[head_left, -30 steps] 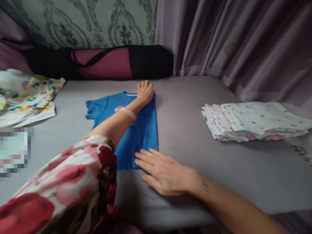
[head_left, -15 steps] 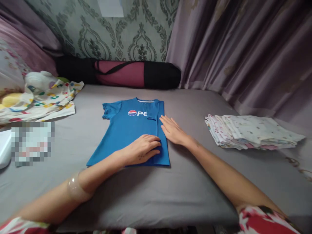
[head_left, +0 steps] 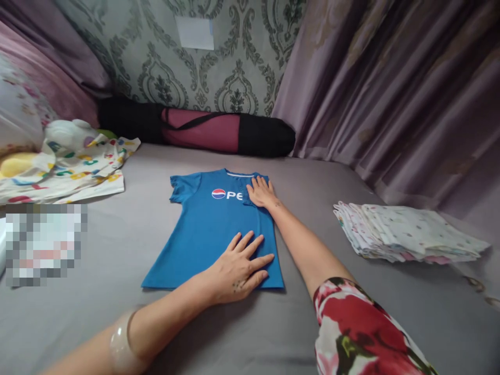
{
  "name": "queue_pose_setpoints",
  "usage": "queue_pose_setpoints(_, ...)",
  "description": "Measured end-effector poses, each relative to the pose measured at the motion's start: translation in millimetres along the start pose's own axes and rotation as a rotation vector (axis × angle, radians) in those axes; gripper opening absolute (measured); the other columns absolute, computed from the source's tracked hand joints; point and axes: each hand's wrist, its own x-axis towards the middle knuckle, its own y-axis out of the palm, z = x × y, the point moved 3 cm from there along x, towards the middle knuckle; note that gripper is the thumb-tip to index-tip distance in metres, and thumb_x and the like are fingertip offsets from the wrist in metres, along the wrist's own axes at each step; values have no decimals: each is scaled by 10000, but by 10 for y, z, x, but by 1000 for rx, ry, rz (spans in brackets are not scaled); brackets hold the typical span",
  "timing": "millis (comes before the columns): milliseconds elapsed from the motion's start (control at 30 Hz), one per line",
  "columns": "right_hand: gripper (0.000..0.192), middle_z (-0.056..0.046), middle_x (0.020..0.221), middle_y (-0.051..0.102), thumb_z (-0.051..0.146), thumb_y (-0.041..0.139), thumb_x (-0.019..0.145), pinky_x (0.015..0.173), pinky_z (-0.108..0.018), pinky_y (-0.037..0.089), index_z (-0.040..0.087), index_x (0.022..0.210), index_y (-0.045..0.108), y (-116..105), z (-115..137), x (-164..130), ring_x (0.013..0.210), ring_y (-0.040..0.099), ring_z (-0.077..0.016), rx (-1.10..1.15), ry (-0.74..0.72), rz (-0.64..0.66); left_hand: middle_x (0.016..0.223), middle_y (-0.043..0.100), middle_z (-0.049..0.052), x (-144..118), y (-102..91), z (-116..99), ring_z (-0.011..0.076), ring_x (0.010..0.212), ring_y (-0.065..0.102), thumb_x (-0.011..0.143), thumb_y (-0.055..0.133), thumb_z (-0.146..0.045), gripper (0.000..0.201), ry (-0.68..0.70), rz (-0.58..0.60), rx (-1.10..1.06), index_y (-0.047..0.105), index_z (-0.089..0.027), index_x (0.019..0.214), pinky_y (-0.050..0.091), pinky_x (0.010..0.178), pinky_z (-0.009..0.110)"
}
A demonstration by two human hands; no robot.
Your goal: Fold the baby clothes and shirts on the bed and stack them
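Note:
A blue T-shirt (head_left: 203,239) with a round red, white and blue logo and the letters "PE" lies flat, its collar away from me. Its right side is folded inward, with that sleeve lying over the chest and covering the rest of the print. My left hand (head_left: 244,268) rests on the lower right of the shirt, fingers spread. Up near the collar, my right hand (head_left: 261,191) presses flat on the folded sleeve, fingers extended. Neither hand grips anything.
The shirt lies on a grey sheet (head_left: 308,307). A stack of folded printed cloths (head_left: 414,229) is at the right. Patterned cloth (head_left: 94,169) and a white plush toy (head_left: 70,134) sit at the left. A black and maroon long bag (head_left: 203,130) lies along the wall.
My right hand has moved from beside the shirt's right edge up onto the folded sleeve. My left hand has spread its fingers on the lower part. The view has shifted slightly.

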Motion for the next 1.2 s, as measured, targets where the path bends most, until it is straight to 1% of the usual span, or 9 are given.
queue_pose_setpoints(233, 643, -144, 1623, 184, 463, 186, 1007, 1192, -481, 110, 118, 1544, 258, -22, 77, 131, 1489, 148, -291, 15, 112, -114, 1576, 323, 105, -12, 7, 0, 386, 1459, 232, 1014, 326, -471, 469, 8, 11, -37, 454, -350, 1448, 228, 1135, 644)
queue_pose_setpoints(367, 639, -136, 1623, 189, 456, 154, 1005, 1193, -496, 108, 130, 1543, 267, -62, 20, 136, 1494, 138, -285, 74, 87, -79, 1544, 380, 118, -4, -16, 0, 383, 1447, 271, 1003, 349, -495, 464, -13, -24, -70, 511, -324, 1404, 247, 1131, 644)
queue_pose_setpoints(500, 626, -110, 1633, 163, 450, 108, 1009, 1190, -542, 47, 168, 1547, 259, -68, -12, 180, 1506, 86, -265, 70, -14, -117, 1478, 474, 113, 6, -38, 50, 309, 1406, 379, 1004, 390, -430, 408, -93, -140, -119, 565, -268, 1336, 325, 1139, 547)
queue_pose_setpoints(567, 619, -96, 1636, 153, 448, 117, 1011, 1194, -531, 29, 174, 1550, 249, -15, 41, 186, 1508, 74, -253, 42, -110, -147, 1440, 513, 122, 10, -21, 105, 283, 1372, 431, 1007, 395, -365, 372, -135, -216, -123, 582, -227, 1297, 360, 1130, 510)
queue_pose_setpoints(633, 622, -93, 1632, 173, 450, 127, 1010, 1199, -511, 50, 166, 1550, 252, 69, 115, 169, 1504, 98, -250, 34, -171, -128, 1393, 551, 134, 9, 10, 166, 275, 1333, 477, 1001, 403, -307, 341, -156, -282, -118, 589, -197, 1264, 388, 1113, 497)
queue_pose_setpoints(767, 626, -90, 1627, 194, 457, 185, 1005, 1204, -502, 67, 158, 1550, 256, 171, 215, 110, 1501, 116, -257, 34, -157, -79, 1313, 603, 133, -9, 50, 278, 257, 1260, 543, 981, 427, -258, 280, -177, -397, -137, 600, -194, 1192, 452, 1059, 452)
queue_pose_setpoints(933, 595, -57, 1612, 250, 447, 183, 1017, 1211, -456, 107, 187, 1540, 296, 55, 182, 71, 1490, 187, -222, 148, -137, -101, 1189, 663, 113, -31, 38, 360, 236, 1118, 626, 971, 417, -231, 244, -222, -449, -159, 588, -195, 1142, 511, 960, 401)
queue_pose_setpoints(1067, 591, -61, 1590, 308, 381, 126, 1023, 1204, -375, 176, 150, 1535, 309, -55, -1, -96, 1482, 213, -175, 265, -117, -179, 1105, 693, 96, -36, 20, 385, 224, 1037, 655, 964, 397, -224, 263, -259, -429, -148, 577, -200, 1154, 528, 912, 370)
queue_pose_setpoints(1200, 617, -105, 1619, 210, 373, 205, 1005, 1219, -388, 123, 80, 1546, 247, 15, -174, -483, 1503, 128, -206, 189, -113, -140, 1115, 695, 107, -30, -18, 392, 235, 1042, 657, 953, 363, -198, 312, -311, -375, -130, 585, -185, 1171, 526, 914, 376)
